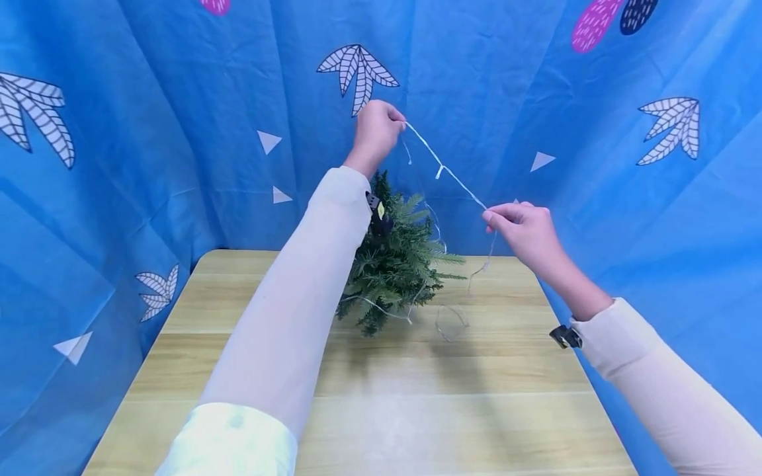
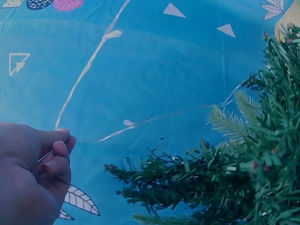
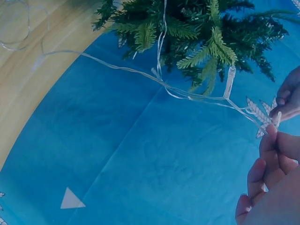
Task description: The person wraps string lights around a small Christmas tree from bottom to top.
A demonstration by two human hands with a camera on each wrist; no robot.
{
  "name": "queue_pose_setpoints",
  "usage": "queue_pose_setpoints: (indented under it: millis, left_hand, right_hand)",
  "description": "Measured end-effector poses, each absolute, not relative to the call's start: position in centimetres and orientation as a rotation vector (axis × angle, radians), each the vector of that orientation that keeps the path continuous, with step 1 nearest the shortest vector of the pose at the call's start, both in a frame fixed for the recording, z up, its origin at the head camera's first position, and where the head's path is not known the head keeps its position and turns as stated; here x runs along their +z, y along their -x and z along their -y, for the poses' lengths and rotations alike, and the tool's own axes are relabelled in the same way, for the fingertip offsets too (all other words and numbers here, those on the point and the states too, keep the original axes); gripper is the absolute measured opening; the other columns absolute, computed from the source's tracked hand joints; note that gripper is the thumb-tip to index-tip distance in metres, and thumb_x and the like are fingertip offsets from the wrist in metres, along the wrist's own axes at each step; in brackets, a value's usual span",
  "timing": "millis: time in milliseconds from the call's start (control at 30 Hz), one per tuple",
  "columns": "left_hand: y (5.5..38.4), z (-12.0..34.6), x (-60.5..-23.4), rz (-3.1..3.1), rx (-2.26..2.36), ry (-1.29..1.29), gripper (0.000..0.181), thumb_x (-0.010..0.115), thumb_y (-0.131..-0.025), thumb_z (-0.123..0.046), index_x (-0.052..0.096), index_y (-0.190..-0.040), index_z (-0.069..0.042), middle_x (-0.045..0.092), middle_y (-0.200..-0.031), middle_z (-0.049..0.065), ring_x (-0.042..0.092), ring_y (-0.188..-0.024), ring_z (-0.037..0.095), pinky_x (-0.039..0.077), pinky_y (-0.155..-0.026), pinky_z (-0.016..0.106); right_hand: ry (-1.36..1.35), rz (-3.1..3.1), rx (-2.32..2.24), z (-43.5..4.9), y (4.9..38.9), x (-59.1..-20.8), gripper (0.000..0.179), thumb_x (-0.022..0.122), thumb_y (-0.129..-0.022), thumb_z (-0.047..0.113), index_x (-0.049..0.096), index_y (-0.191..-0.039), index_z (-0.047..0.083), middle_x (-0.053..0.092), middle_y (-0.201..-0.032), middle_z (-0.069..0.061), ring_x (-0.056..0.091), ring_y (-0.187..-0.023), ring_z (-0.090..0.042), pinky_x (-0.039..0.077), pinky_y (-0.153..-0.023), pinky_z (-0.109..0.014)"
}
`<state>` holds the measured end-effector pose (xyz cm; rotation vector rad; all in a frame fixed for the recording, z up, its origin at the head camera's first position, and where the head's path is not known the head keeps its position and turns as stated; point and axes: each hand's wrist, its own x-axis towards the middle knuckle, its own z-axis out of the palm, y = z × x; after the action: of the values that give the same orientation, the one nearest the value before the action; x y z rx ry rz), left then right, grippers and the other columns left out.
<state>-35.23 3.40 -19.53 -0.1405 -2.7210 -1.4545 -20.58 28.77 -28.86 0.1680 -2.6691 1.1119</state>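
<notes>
A string of fairy lights with a clear wire and small bulbs stretches on a slant between both hands. My left hand pinches it high above the small artificial Christmas tree. Lower and to the right, my right hand pinches the same wire between thumb and forefinger, and the tail hangs down from it. In the left wrist view, wire runs from the left hand toward the branches. Part of the string crosses the tree's lower front; its far side and base are hidden.
The tree stands on a light wooden table with a loose loop of wire lying to its right. A blue patterned curtain encloses the table at the back and sides. The left sleeve covers part of the tree.
</notes>
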Motion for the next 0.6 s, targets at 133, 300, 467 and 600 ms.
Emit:
queue_pose_setpoints:
  millis: [133, 300, 467, 600]
  left_hand:
    - [35.0, -3.3, -19.1, 2.768, -1.422, 0.164, 0.022, 0.059, -0.103, -0.020, 0.075, -0.116, -0.014, 0.067, -0.129, 0.000, 0.059, -0.119, 0.015, 0.050, -0.098, 0.030]
    - [34.7, -3.5, -18.2, 2.822, -1.348, 0.241, 0.022, 0.060, -0.103, -0.019, 0.075, -0.118, -0.013, 0.066, -0.131, 0.000, 0.058, -0.121, 0.014, 0.049, -0.098, 0.029]
    - [34.7, -3.4, -17.5, 2.929, -1.217, 0.384, 0.025, 0.058, -0.103, -0.018, 0.073, -0.122, -0.013, 0.065, -0.135, 0.000, 0.062, -0.110, 0.015, 0.051, -0.094, 0.029]
    - [35.1, -3.1, -17.2, 2.984, -1.111, 0.518, 0.027, 0.057, -0.104, -0.019, 0.072, -0.126, -0.013, 0.064, -0.137, 0.000, 0.065, -0.103, 0.015, 0.052, -0.094, 0.029]
  right_hand:
    - [-0.191, 2.661, 1.109, -28.8, 20.6, -29.1, 0.038, 0.061, -0.101, 0.040, 0.076, -0.100, 0.006, 0.069, -0.104, -0.014, 0.050, -0.109, -0.024, 0.039, -0.086, -0.045]
    - [-0.191, 2.646, 1.116, -29.2, 20.5, -29.1, 0.038, 0.062, -0.100, 0.040, 0.076, -0.098, 0.005, 0.069, -0.105, -0.015, 0.051, -0.122, -0.027, 0.035, -0.111, -0.053]
    - [-0.207, 2.650, 1.096, -29.1, 20.5, -29.5, 0.035, 0.062, -0.101, 0.040, 0.076, -0.100, 0.007, 0.071, -0.099, -0.013, 0.050, -0.102, -0.023, 0.039, -0.099, -0.047]
    - [-0.238, 2.654, 1.062, -28.8, 20.4, -29.7, 0.035, 0.061, -0.101, 0.040, 0.077, -0.101, 0.009, 0.072, -0.094, -0.010, 0.045, -0.091, -0.020, 0.037, -0.079, -0.041]
